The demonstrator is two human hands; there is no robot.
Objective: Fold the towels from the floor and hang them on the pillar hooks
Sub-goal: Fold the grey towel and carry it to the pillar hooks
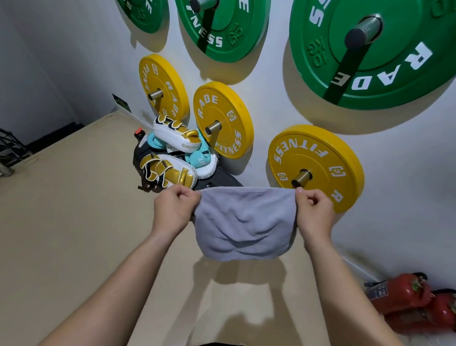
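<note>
The left hand (175, 208) and right hand (314, 212) are pinching the grey towel (245, 224) by its top corners, which should be kept level for an even fold.

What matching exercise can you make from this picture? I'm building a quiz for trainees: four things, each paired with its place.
Things:
1. towel
2. green plates
3. extinguishers
4. boxing pads

Places:
A. on the floor, at the wall on the right
B. high on the wall pegs
C. held up between the left hand and right hand
D. piled on the floor below the yellow plates

Pairs: 1-C, 2-B, 3-A, 4-D
</note>
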